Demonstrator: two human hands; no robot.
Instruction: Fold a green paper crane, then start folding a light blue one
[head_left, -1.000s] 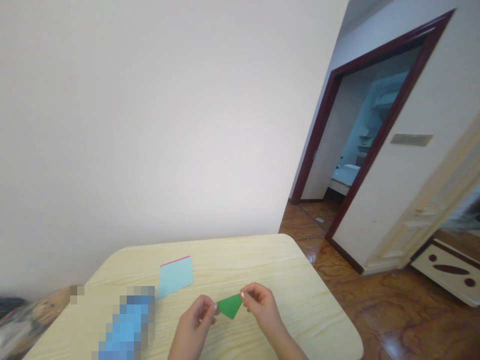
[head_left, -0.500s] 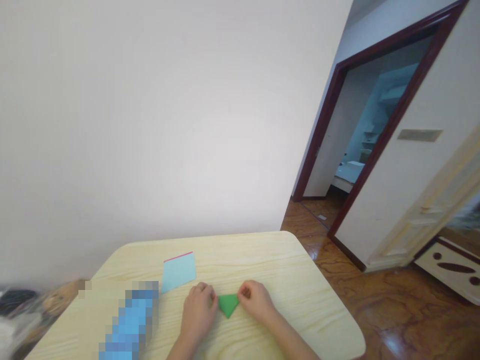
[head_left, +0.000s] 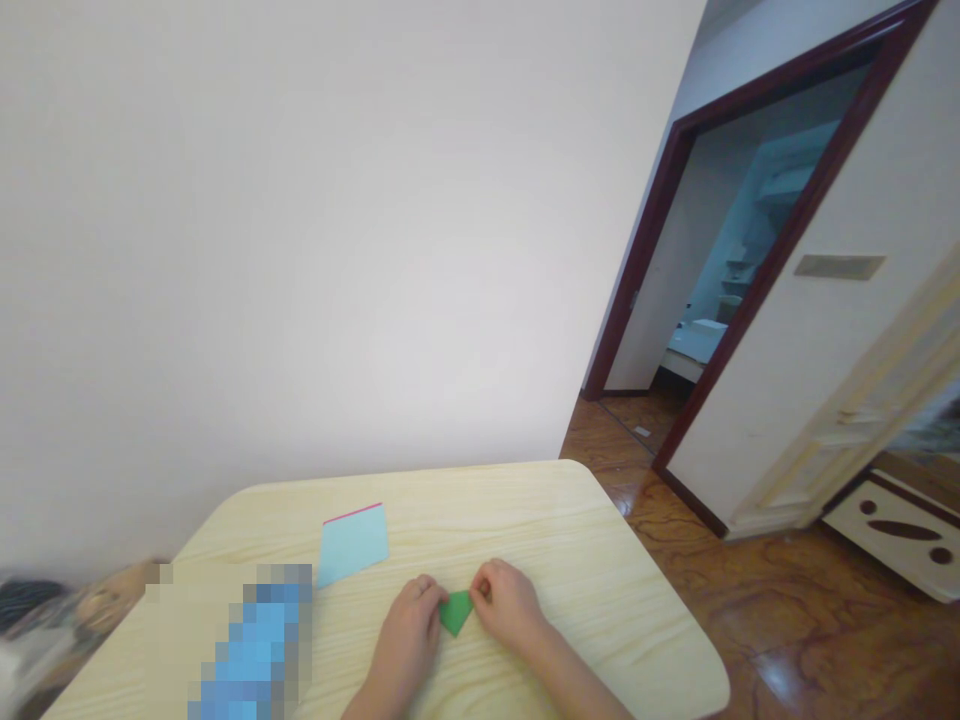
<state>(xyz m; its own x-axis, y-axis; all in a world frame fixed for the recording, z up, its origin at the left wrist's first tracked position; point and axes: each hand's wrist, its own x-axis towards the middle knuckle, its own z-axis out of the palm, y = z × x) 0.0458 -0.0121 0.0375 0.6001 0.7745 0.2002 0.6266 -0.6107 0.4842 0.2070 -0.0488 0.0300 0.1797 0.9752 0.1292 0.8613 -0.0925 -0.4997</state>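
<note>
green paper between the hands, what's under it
The wood-grain table shows around the green paper. Whatever lies directly beneath is covered by the paper, and the left hand and right hand hide its side corners.

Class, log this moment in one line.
left hand: at green paper; right hand: at its right corner; pale blue paper: on table

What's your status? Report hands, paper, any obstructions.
Left hand, right hand touching opposite sides of pointed green paper. Pale-blue four-sided paper apart, not blocking.
</note>
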